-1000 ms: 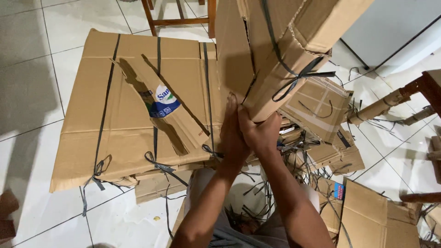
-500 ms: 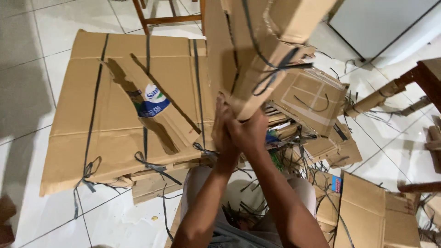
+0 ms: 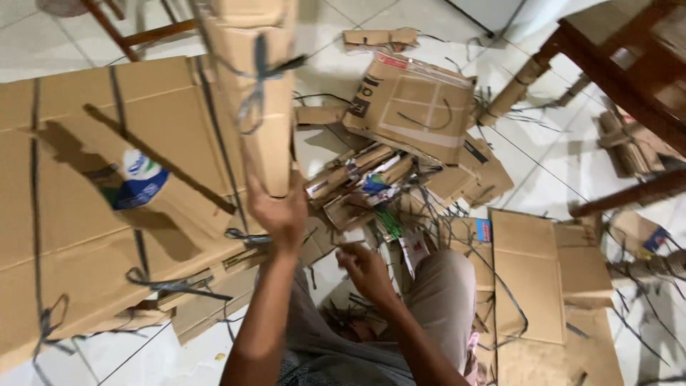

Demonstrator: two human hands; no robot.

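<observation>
The left hand [image 3: 281, 214] now carries the tied cardboard bundle [image 3: 259, 93] alone, its fingers closed around the bundle's lower end, which stands nearly upright and leans over the big stack of flattened cardboard [image 3: 86, 236] lying on the tiled floor [image 3: 543, 171]. Half a second ago both hands were pressed together under that same end; since then the right hand [image 3: 366, 270] has let go and dropped lower, and it hovers above the person's knee with its fingers loosely curled and nothing in them. The view has also swung to the right, so more of the litter shows: a small strapped cardboard pack [image 3: 414, 104], a heap of folded packaging scraps [image 3: 357, 186], loose dark plastic straps [image 3: 457, 236] strewn about, and flat cardboard sheets [image 3: 543, 279] beside the leg. The dark strap knotted round the bundle hangs at its upper part. With only one hand under it, the bundle's weight seems to rest on that single grip and partly against the stack, so it looks less steady than before, while the freed hand sits nearest the straps and scraps on the floor.
</observation>
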